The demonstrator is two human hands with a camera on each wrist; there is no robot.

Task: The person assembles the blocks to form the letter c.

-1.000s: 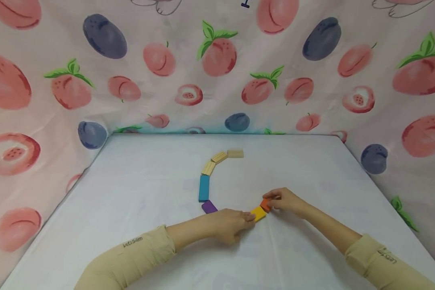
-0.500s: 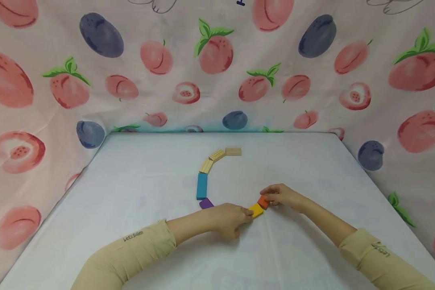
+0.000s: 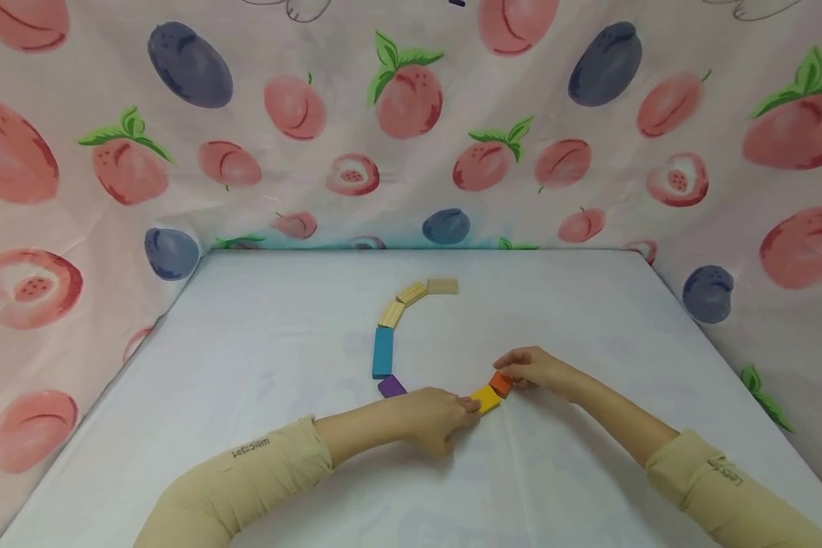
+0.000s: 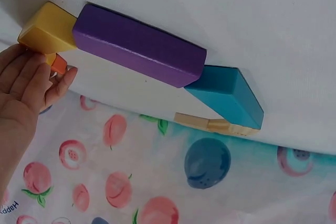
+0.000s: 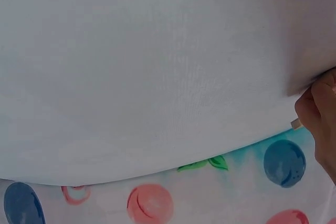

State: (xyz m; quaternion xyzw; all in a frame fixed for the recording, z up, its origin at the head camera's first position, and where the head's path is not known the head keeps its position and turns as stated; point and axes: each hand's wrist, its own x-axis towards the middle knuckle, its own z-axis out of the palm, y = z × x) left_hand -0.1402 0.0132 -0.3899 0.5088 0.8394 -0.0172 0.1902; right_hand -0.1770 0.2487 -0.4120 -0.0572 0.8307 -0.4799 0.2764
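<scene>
On the white table my left hand (image 3: 433, 418) reaches in from the left, its fingertips touching a yellow block (image 3: 486, 399). Those fingers look straight in the left wrist view, against the side of a yellow block (image 4: 47, 27) that adjoins a long purple block (image 4: 139, 45). My right hand (image 3: 537, 371) pinches an orange block (image 3: 501, 383) at the yellow block's upper right end. Most of the purple block is hidden behind my left hand in the head view. Only the edge of my right hand (image 5: 320, 111) shows in the right wrist view, its fingertips hidden.
A blue block (image 3: 383, 353) continues the curve beyond the purple one. Several plain wooden blocks (image 3: 412, 294) bend round from it toward the back. Behind the table hangs a fruit-patterned cloth (image 3: 356, 91), which also covers both sides.
The head view has shifted slightly. Both hands stay at nearly the same places, left on the yellow block and right on the orange block.
</scene>
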